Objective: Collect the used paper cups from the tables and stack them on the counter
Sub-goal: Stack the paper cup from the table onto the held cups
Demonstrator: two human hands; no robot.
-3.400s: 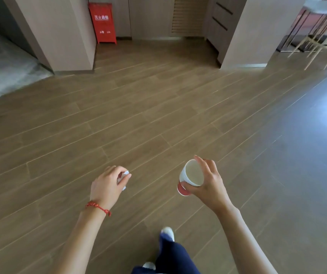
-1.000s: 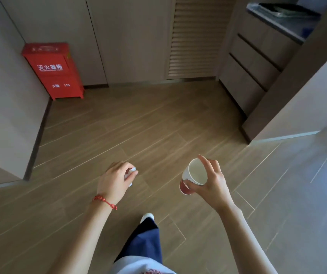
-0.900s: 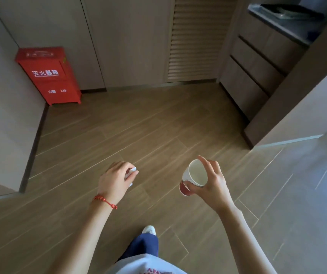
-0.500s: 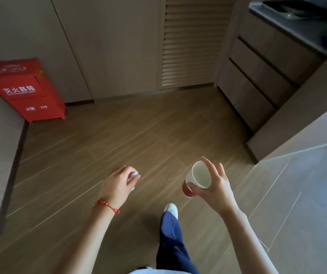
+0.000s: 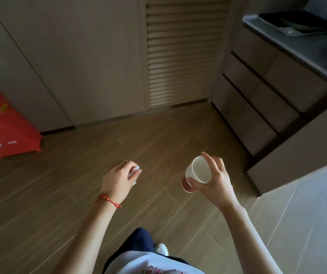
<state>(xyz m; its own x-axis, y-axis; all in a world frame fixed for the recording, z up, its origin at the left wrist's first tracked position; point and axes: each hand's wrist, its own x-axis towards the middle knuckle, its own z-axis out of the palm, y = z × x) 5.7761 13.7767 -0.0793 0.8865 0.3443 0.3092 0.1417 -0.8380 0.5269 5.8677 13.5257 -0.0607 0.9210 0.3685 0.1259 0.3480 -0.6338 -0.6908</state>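
The paper cup (image 5: 196,176), white inside with a red base, is tilted, mouth facing up toward the camera, above the wooden floor (image 5: 79,175). The right hand (image 5: 215,179) grips it, fingers curled round its rim and side. The left hand (image 5: 119,179), palm down, pinches something small and white (image 5: 136,170). The red box (image 5: 6,125) reads "119". The bench (image 5: 307,46) carries a tray (image 5: 297,24).

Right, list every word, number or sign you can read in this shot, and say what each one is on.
"119": white digits low on the front of the red box at the left edge.
White characters beside the digits, and the larger white lettering cut off by the frame edge higher on the same box: too blurred to read.
Red print on the white shirt at the bottom: too cropped to read.
Paper cup in the right hand: no text showing.
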